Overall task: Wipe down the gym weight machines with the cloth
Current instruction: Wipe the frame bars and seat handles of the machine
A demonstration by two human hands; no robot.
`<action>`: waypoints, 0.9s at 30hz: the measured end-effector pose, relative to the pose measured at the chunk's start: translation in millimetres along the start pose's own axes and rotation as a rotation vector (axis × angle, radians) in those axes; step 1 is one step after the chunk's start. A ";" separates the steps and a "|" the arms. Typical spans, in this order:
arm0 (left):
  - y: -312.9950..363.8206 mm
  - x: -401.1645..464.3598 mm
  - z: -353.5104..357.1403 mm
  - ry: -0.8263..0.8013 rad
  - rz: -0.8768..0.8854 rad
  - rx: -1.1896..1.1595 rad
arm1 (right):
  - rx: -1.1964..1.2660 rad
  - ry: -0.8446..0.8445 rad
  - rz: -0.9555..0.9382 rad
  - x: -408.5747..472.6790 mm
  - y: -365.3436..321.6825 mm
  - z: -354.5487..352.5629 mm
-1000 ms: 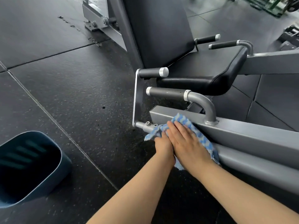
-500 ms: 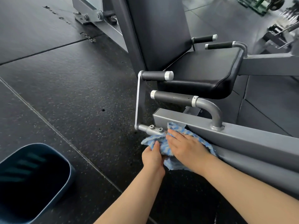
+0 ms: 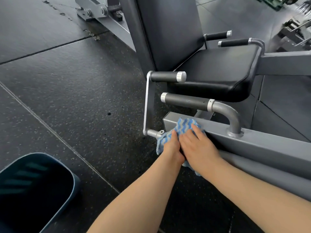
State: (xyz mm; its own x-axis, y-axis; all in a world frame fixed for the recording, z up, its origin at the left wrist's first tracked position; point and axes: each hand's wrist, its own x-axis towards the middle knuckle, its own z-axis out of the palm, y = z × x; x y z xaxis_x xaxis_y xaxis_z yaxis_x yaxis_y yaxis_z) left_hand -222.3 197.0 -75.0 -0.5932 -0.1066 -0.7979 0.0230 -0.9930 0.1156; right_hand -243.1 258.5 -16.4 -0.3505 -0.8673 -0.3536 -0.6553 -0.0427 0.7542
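A blue and white striped cloth (image 3: 184,126) lies over the near end of the grey steel beam (image 3: 269,143) of a weight machine. My right hand (image 3: 197,145) presses flat on the cloth against the side of the beam, fingers straight. My left hand (image 3: 172,148) lies right beside it, to its left, holding the cloth's lower left part near a short steel stub (image 3: 152,132); its fingers are mostly hidden. Above the beam are a curved grey handle (image 3: 193,101) with a black grip and the black padded seat (image 3: 218,71).
A dark blue plastic bin (image 3: 33,190) stands on the black rubber floor (image 3: 75,98) at the lower left. The black backrest (image 3: 168,27) rises behind the seat. More grey frame parts sit at the top left, and other equipment shows at the top right.
Both hands and the cloth slid back up along the beam end after dipping lower and leftward half a second ago. The cloth now covers the beam's top corner.
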 end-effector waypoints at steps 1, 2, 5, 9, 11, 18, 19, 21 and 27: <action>-0.9 4.2 0.8 0.045 0.034 0.055 | -0.027 0.000 -0.033 0.2 -0.2 3.4; -2.5 8.4 0.6 0.094 0.059 0.126 | -0.049 -0.005 -0.077 -0.4 -0.3 5.0; -5.6 17.7 -10.4 0.133 0.073 0.322 | 0.108 -0.088 -0.003 11.4 -3.9 -1.7; 4.6 17.0 -25.8 0.062 0.060 0.414 | 0.204 -0.129 -0.058 24.1 -14.8 -1.7; 5.9 13.8 -32.1 0.078 0.094 0.387 | 0.258 -0.121 -0.033 27.0 -19.5 -5.9; 22.1 12.0 -62.8 0.374 0.414 0.368 | 0.480 0.046 -0.030 35.8 -9.0 -15.3; 23.4 11.4 -62.6 0.386 0.466 0.354 | 0.542 0.071 -0.057 37.4 -7.9 -12.6; 25.5 6.1 -60.3 0.424 0.605 0.344 | 0.590 0.195 -0.026 39.5 -5.4 -3.6; 42.0 -7.5 -70.6 0.636 0.888 0.362 | 0.401 0.367 0.037 48.7 4.9 -15.9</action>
State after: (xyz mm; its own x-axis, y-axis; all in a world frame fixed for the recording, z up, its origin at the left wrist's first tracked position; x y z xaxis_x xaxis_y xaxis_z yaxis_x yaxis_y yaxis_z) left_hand -160.0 152.6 -105.9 0.0322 -0.8699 -0.4922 -0.0637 -0.4933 0.8675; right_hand -252.7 208.1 -21.2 -0.1685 -0.9839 -0.0601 -0.8761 0.1215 0.4666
